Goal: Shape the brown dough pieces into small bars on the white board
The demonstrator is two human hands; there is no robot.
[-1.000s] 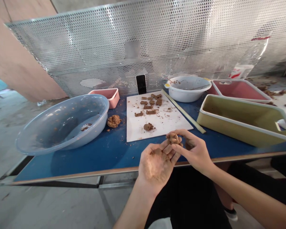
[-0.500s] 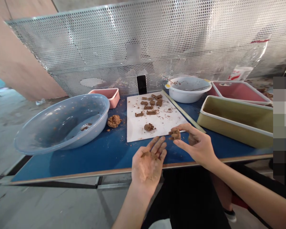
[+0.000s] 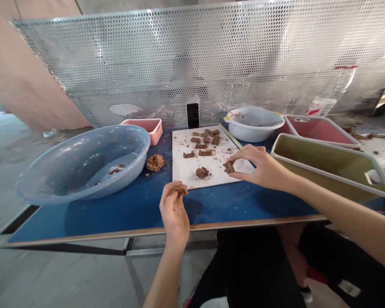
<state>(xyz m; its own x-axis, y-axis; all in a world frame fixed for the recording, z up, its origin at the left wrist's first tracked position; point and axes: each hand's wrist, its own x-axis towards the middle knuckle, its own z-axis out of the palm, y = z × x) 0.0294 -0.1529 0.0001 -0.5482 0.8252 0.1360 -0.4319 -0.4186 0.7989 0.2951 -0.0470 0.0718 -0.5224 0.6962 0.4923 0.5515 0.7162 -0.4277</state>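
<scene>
My right hand (image 3: 259, 169) is above the right part of a white board (image 3: 182, 173), pinching a small brown clay piece (image 3: 228, 167) between thumb and fingers. Near the board's front left corner is my left hand (image 3: 175, 211), turned on its side with loosely bent, clay-smeared fingers; no held object shows in it. A rounded clay lump (image 3: 202, 172) with a crumbly side lies on the board between the hands. Farther back on the board are several small shaped clay pieces (image 3: 205, 152) and crumbs.
To the left stand a large blue basin (image 3: 83, 141), a rough clay clump (image 3: 155, 162) and a pink box (image 3: 156, 133). A phone (image 3: 193, 115) leans at the back. Rightward are a stick (image 3: 229, 136), a white basin (image 3: 255, 132), a green bin (image 3: 327, 173) and a bottle (image 3: 332, 92).
My left hand has moved left and turned from palm-up with extended fingers to sideways with bent fingers. My right hand has moved up and slightly left over the board, still pinching the clay piece.
</scene>
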